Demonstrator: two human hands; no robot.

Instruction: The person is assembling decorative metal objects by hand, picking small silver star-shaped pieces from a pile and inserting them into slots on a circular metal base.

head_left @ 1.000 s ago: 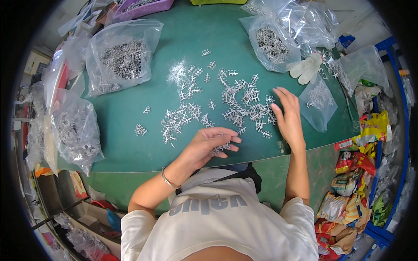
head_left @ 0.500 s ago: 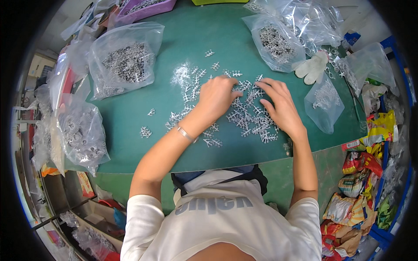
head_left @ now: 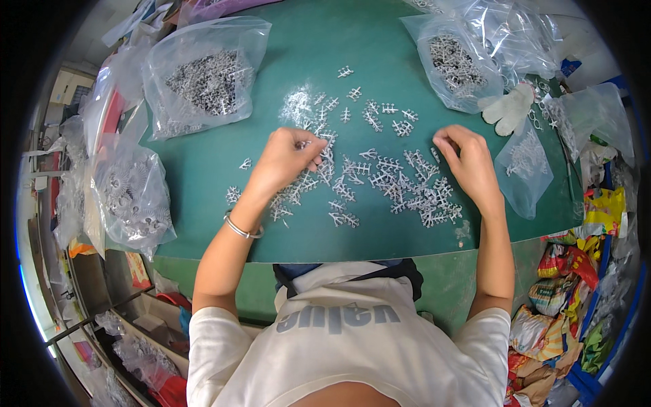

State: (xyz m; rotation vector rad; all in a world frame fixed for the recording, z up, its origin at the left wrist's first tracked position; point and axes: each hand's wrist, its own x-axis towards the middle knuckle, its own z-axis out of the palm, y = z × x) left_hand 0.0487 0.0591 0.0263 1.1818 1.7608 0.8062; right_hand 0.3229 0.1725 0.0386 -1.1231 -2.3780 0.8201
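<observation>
Small silver metal pieces shaped like branched twigs lie in a loose pile point(head_left: 400, 180) on the green tabletop point(head_left: 224, 247). A second cluster point(head_left: 295, 190) spreads beside my left hand point(head_left: 288, 159). That hand is closed over the cluster's upper part, its thumb and fingers pinched together; what sits in them is hidden. To the right of the pile, my right hand point(head_left: 469, 159) is closed in a pinch, with one small silver branched piece point(head_left: 435, 154) at its fingertips. Several single pieces point(head_left: 389, 108) lie apart beyond both hands, near a patch of white powder point(head_left: 297, 105).
Clear bags of metal parts stand at far left point(head_left: 207, 81) and far right point(head_left: 458, 64). Another bag of ring-like parts point(head_left: 129, 193) sits at the left edge. A white glove point(head_left: 508, 108) and a small bag point(head_left: 525, 163) lie on the right. Colourful packets point(head_left: 566, 268) fill the right side.
My hands have moved apart, the left one leftward and nearer, the right one rightward. My right fingers have gone from spread to pinched. More single pieces lie apart beyond the pile.
</observation>
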